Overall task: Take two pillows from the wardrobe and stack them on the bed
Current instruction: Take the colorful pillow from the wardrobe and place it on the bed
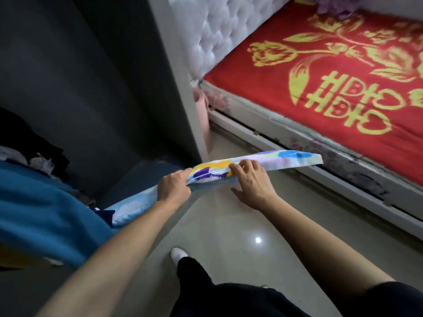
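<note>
Where the upper right of the view is filled, a bed (242, 124) is seen, its mattress covered by a red blanket (343, 88) woven with yellow roses and characters, and a white tufted headboard (219, 35) is set at its left end. The left half of the view is taken up by the dark grey interior of the wardrobe (80, 88), with its pale side panel (183, 72) standing between it and the bed. A glossy tiled floor (229, 225) is spread between the two, and a light is reflected in it. Within the wardrobe a blue fleece blanket (41, 209) is heaped at lower left, dark clothes (27, 143) are piled behind it, and a pale blue pillow (130, 207) is lain just beside the blanket, partly hidden by the left forearm.

A colourful pillow (256, 164), printed in yellow, purple, blue and green, is held edge-on in the air above the floor, clear of the wardrobe and near the bed's side rail but apart from it. Its left end is clamped in the left hand (175, 186), which is closed tightly around the fabric. The right hand (251, 179) is laid on the pillow near its middle, fingers curled over the top edge and the thumb spread loose beneath. A white shoe (179, 253) and black trousers (229, 294) are seen at the bottom
</note>
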### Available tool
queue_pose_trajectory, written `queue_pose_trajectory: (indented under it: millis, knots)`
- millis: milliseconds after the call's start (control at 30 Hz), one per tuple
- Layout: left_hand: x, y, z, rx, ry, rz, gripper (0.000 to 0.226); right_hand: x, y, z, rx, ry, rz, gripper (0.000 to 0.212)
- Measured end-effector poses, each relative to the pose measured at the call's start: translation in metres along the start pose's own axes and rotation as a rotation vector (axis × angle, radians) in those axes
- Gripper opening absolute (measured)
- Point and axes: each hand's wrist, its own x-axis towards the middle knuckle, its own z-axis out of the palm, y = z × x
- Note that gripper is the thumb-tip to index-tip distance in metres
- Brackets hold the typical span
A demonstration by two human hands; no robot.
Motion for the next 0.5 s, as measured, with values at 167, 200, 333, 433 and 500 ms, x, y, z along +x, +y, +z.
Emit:
queue_pose_trajectory:
  millis: [167,200,333,433,500]
  knots:
    - [0.006,0.120,-0.007,-0.076,0.104,0.166,0.054,-0.050,0.085,-0.062,-0.131,0.165,0.107,0.067]
    - [0.009,0.144,-0.008,-0.085,0.113,0.210,0.052,-0.057,0.101,-0.073,-0.138,0.180,0.137,0.069]
    - [0.029,0.218,-0.014,-0.154,0.154,0.369,0.048,-0.066,0.151,-0.108,-0.184,0.215,0.248,0.078]
    - [0.057,0.253,-0.018,-0.171,0.113,0.437,0.047,-0.058,0.185,-0.128,-0.249,0.218,0.296,0.077]
    - [0.079,0.268,-0.021,-0.157,0.099,0.472,0.044,-0.048,0.203,-0.140,-0.297,0.196,0.318,0.068]
